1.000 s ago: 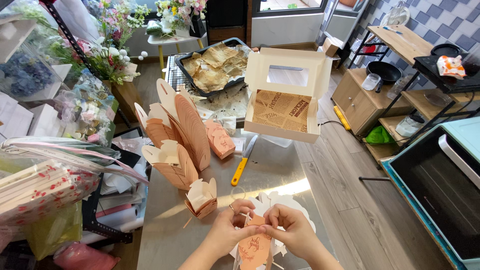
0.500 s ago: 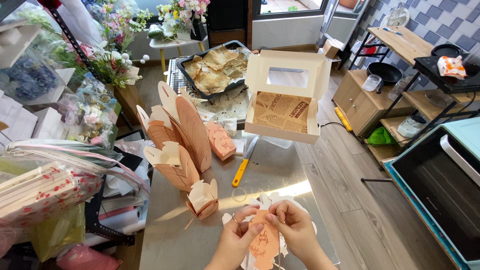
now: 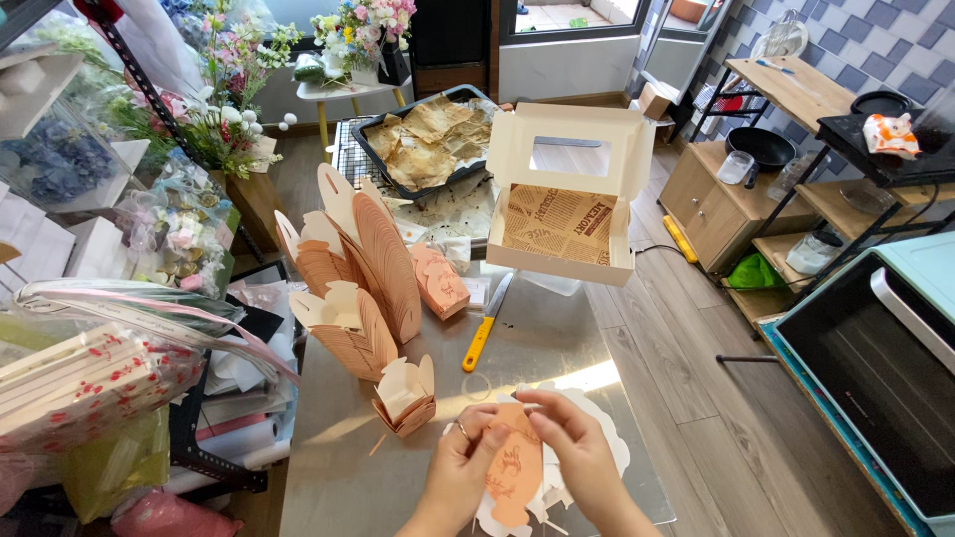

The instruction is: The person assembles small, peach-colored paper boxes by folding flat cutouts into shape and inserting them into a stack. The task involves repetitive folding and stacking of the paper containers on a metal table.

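Note:
My left hand (image 3: 460,465) and my right hand (image 3: 572,447) both pinch a flat peach-coloured paper box blank (image 3: 513,469) with a printed drawing on it, held upright over white scalloped paper (image 3: 607,447) at the near edge of the steel table (image 3: 348,477). Just to the left stands a small folded peach box (image 3: 404,396) with its flaps open. Behind it, stacks of flat peach blanks (image 3: 360,273) lean upright. A yellow-handled knife (image 3: 484,326) lies on the table beyond my hands.
An open white cake box with printed liner paper (image 3: 565,199) sits at the table's far end, beside a dark baking tray of crumpled parchment (image 3: 428,139). Flowers and wrapping supplies crowd shelves at left (image 3: 179,159). Wooden shelving (image 3: 786,149) and a teal oven (image 3: 875,358) stand at right.
My hands have lifted the peach blank a little higher and turned it more upright. The camera has tilted slightly. Nothing else on the table has moved.

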